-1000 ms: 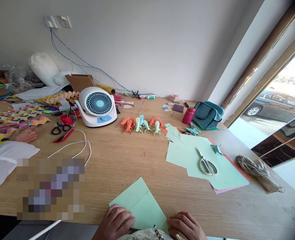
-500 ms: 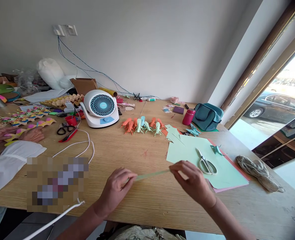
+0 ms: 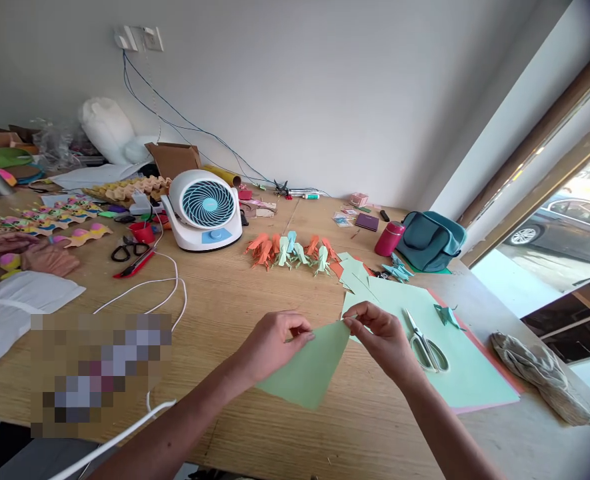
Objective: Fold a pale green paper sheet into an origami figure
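A light green sheet of paper hangs tilted between my two hands, just above the wooden table. My left hand pinches its upper edge on the left, with part of the sheet hidden behind the wrist. At the top right corner, my right hand holds the paper between thumb and fingertips. Right of that hand, silver scissors lie on a stack of large pale green sheets. Smaller green paper pieces lie beyond my hands.
Folded orange, green and blue paper figures stand mid-table. A white fan is behind them to the left. A pink bottle and teal bag stand at the right. At far left, another person's hands work beside a white cable.
The paper, seen almost edge-on before, now shows its broad face. My left hand has moved right and up, closer to my right hand. The view has shifted slightly.
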`<state>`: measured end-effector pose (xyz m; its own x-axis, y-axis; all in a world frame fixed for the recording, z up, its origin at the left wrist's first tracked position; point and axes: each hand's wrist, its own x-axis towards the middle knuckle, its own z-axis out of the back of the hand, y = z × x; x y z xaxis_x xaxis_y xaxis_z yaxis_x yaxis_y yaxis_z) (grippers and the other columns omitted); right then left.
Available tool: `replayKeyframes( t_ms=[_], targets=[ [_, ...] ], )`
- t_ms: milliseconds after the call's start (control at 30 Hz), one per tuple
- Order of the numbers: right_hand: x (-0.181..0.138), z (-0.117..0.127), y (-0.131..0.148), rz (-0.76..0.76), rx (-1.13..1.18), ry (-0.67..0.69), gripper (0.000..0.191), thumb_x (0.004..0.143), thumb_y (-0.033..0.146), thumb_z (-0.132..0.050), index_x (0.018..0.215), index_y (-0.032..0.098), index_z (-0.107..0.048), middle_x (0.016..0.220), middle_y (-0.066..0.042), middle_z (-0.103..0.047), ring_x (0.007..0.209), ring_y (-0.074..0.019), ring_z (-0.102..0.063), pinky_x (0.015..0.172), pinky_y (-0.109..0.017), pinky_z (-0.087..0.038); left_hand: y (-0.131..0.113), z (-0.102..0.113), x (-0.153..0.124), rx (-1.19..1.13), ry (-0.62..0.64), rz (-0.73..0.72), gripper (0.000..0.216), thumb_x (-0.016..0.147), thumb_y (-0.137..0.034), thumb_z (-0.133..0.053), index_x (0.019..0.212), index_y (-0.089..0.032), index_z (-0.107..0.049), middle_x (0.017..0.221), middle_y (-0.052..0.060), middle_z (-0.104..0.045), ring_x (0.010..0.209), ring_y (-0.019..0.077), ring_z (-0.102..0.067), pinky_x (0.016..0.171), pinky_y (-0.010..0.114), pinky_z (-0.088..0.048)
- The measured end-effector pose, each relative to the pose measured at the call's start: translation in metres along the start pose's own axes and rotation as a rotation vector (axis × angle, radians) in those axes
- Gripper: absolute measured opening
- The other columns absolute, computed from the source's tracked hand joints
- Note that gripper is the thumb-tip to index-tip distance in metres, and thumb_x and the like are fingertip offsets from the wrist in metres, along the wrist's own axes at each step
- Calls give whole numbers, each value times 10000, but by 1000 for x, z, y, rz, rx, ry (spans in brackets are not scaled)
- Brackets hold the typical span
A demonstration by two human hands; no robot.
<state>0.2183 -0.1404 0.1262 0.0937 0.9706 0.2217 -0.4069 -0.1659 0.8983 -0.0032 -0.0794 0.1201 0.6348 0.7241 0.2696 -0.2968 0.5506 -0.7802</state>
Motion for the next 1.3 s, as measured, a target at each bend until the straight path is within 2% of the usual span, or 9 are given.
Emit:
replayKeyframes(
  t_ms=[167,367,500,633,733,1033,1300],
  targets=[
    [9,-1,11,31,-100,79,185,864,382,-632,823,203,-648,730,-5,-625,674,-141,-533,641,-274,-467,-13,-10,21,11,-3,-36,144,860,-221,-633,735,-164,-677,702,-10,-654,668,121,-595,625,211,-424],
    [16,11,31,66,-267,211,49,854,271,-616,866,236,-648,793,12,-677,693,-138,-567,626,-255,-465,-19,-14,29,112,41,-163,183,882,-207,-597,709,-174,-643,684,-1,-638,640,120,-592,601,218,-406],
    [17,16,43,95,-396,305,121,875,227,-568,779,243,-640,739,27,-680,669,-135,-598,615,-252,-462,-22,-16,31,271,44,-283,246,931,-224,-528,699,-174,-594,668,-2,-606,626,127,-567,612,246,-394],
    [17,21,47,176,-520,300,149,888,241,-554,771,256,-644,713,26,-682,623,-141,-597,576,-260,-454,-26,-19,32,341,-11,-343,242,949,-217,-488,735,-179,-596,678,11,-601,641,142,-566,631,262,-396],
    [15,24,47,209,-522,311,170,905,240,-540,767,258,-636,706,23,-678,611,-139,-588,581,-260,-457,-28,-21,32,341,-40,-358,261,953,-230,-489,721,-178,-595,670,16,-600,638,142,-560,631,266,-388],
    [10,30,36,201,-499,208,190,919,270,-535,743,241,-601,691,17,-646,622,-142,-577,581,-261,-440,-17,-17,26,146,-54,-222,163,885,-158,-563,731,-181,-610,680,-18,-598,659,111,-546,625,229,-376],
    [5,58,21,132,-482,72,246,925,397,-548,756,240,-631,706,2,-654,627,-151,-572,560,-261,-449,5,1,14,111,-58,-127,222,908,-151,-506,697,-172,-573,674,-20,-562,659,103,-515,638,208,-374]
  ],
)
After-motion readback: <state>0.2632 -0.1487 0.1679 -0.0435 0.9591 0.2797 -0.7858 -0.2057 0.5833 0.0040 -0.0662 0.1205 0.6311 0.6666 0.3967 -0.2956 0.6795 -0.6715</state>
